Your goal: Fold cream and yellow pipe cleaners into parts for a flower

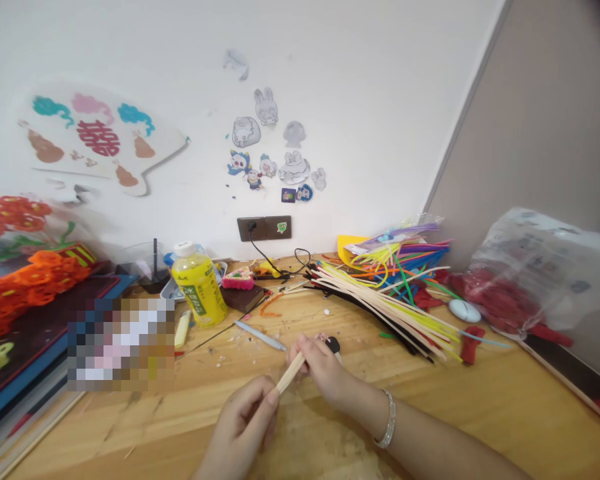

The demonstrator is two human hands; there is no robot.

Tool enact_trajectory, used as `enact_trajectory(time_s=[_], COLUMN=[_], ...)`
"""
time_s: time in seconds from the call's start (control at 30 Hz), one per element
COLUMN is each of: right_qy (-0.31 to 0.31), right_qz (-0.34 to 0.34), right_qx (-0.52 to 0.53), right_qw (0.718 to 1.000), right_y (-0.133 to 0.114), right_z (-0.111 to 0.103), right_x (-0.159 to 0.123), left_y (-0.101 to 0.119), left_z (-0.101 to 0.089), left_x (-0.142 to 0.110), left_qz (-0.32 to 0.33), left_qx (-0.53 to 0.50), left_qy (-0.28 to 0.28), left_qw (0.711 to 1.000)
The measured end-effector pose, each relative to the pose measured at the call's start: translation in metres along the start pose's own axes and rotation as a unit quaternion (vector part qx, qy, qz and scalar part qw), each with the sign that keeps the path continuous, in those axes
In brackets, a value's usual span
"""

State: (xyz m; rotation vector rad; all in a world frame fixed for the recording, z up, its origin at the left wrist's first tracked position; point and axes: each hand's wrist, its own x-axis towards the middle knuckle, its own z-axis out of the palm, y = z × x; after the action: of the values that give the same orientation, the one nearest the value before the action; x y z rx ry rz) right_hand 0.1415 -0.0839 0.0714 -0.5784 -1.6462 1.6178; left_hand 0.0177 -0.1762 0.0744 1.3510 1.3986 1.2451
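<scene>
My left hand (243, 423) and my right hand (316, 368) both pinch a pale wooden stick (290, 372) above the wooden desk (330, 427). The fingertips of my right hand also touch a small dark object (333, 345), whose exact kind I cannot tell. A silver bracelet (386, 420) circles my right wrist. A blue-and-white pen-like tool (260, 335) lies just beyond my hands. Farther right spreads a pile of long yellow, cream and black chenille stems (385, 310).
A yellow plastic bottle (199, 287) stands near a pink craft piece (238, 279). Orange chenille flowers (35, 283) rest on books at left. A pixelated patch (121, 343) hides part of the desk. At right sits a plastic bag (530, 270) of red pieces.
</scene>
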Motion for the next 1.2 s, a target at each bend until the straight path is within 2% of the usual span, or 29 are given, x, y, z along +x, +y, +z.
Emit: enact_trajectory(time_s=[0.17,0.27,0.47,0.63,1.03,1.2], right_qy=[-0.044,-0.042,-0.002,0.004,0.014,-0.001], right_qz=[-0.029,-0.034,-0.021,0.020,0.039,-0.003], right_qx=[-0.034,-0.040,-0.064,-0.016,0.023,-0.026], right_qw=[0.998,0.998,0.998,1.000,0.999,1.000], right_y=[-0.005,-0.005,-0.001,0.005,0.005,0.001], right_z=[-0.005,-0.006,-0.004,-0.003,0.000,-0.003], right_x=[-0.002,-0.003,-0.004,-0.003,-0.002,-0.003], left_y=[-0.012,-0.012,-0.008,-0.010,-0.008,-0.015], left_z=[0.000,0.000,0.002,0.001,0.001,-0.002], left_x=[0.003,0.005,0.008,0.007,0.005,0.006], left_qz=[-0.040,-0.055,-0.063,-0.056,-0.051,-0.060], left_qx=[-0.105,-0.134,-0.146,-0.137,-0.132,-0.167], left_qy=[0.028,0.033,0.034,0.028,0.025,0.026], left_qw=[0.993,0.989,0.987,0.989,0.990,0.984])
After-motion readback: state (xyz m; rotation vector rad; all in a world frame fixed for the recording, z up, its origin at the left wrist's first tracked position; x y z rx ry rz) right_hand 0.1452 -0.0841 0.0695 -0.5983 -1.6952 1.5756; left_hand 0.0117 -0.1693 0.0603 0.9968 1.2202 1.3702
